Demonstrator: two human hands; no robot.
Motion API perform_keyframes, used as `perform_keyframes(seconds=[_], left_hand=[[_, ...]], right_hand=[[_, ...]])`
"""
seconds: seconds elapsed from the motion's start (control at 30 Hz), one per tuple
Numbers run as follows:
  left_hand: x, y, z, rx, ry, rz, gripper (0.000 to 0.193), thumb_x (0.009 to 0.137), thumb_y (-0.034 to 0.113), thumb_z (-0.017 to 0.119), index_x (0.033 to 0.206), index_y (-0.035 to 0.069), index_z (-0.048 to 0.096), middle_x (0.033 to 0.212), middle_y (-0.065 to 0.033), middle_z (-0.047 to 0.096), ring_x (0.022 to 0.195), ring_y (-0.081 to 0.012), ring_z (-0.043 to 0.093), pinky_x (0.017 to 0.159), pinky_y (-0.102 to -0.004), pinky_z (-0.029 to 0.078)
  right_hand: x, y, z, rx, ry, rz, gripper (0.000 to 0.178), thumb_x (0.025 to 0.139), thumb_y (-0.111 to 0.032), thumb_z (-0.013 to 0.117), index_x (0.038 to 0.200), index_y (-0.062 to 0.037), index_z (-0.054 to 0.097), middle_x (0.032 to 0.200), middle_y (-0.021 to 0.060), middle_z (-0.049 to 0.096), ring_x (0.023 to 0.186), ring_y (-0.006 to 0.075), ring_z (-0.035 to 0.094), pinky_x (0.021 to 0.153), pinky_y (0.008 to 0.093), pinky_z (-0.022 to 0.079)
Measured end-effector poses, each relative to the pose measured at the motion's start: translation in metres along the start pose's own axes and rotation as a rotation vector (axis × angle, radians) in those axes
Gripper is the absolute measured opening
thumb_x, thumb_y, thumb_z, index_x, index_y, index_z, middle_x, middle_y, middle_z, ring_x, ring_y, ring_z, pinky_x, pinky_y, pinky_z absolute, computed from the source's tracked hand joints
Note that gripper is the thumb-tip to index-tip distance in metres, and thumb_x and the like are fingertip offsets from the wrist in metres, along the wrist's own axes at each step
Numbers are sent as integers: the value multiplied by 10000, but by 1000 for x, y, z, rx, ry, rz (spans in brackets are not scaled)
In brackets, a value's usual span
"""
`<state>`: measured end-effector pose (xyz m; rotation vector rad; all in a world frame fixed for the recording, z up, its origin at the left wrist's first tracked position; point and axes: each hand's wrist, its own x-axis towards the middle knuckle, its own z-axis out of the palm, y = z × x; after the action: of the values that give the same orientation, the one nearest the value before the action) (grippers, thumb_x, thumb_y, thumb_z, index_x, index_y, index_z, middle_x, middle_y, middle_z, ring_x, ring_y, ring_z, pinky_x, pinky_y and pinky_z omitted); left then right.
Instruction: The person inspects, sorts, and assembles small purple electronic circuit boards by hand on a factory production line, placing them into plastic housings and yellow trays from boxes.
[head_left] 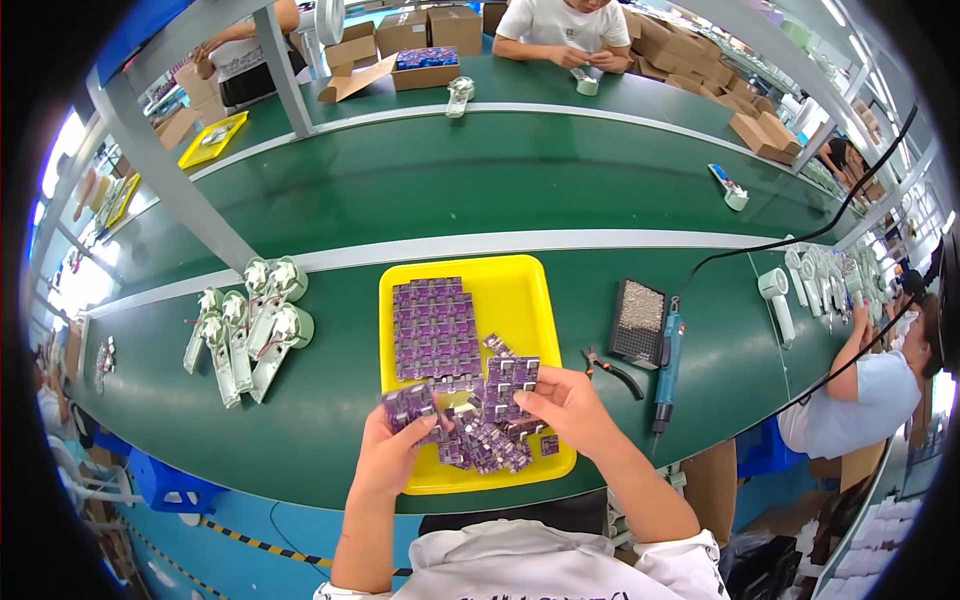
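Note:
Over the near half of a yellow tray (520, 290), each of my hands grips a piece of purple circuit board panel. My left hand (388, 448) is closed on a small panel piece (410, 403), tilted, thumb on top. In my right hand (570, 408), thumb in front and fingers behind, a second panel piece (512, 382) stands nearly upright. A larger purple panel sheet (436, 330) lies in the tray's far left part. Beneath my hands is a loose heap of small purple circuit boards (490, 447); one single board (550, 445) sits apart at its right.
Right of the tray are pliers (615, 375), a black box of screws (638, 318) and a blue electric screwdriver (670, 365) with a black cable. White-green housings (250, 330) cluster at the left. A metal rail (560, 242) crosses behind. Other people sit opposite and at right.

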<state>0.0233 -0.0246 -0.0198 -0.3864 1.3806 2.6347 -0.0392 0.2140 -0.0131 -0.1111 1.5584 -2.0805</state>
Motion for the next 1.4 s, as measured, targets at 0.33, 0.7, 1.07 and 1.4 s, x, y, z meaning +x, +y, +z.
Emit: perform_keyframes(seconds=[0.33,0.7,1.07,1.4], left_hand=[[-3,-19,-4,498,48,299,237,890,-69,574,1103,-22,668,1266,-95,534,1182,-196,559,976,-289,458],[7,7,5,369,-156,-125,229,953,42,632,1173,-19,659,1053,0,664,937,-88,627,856,-252,505],[5,-2,15,550,-165,106,258,953,-1,597,1207,-23,635,1060,-17,661,910,-53,593,808,-234,508],[-4,-5,35,807,36,470,271,863,-79,618,1131,-64,655,1287,-176,636,1028,-181,657,846,-283,541]], right_hand=[[7,5,35,3,-143,97,277,958,-23,618,1227,44,610,1122,59,692,983,129,668,865,287,568],[8,10,35,-161,-94,21,208,939,-9,628,1136,58,627,996,65,722,925,87,665,786,250,537],[8,4,40,-307,-56,-49,196,927,10,637,1113,69,620,1009,99,721,938,117,686,821,276,552],[-9,11,62,-645,198,-341,177,896,6,682,1061,68,677,938,123,739,841,135,710,744,278,585]])
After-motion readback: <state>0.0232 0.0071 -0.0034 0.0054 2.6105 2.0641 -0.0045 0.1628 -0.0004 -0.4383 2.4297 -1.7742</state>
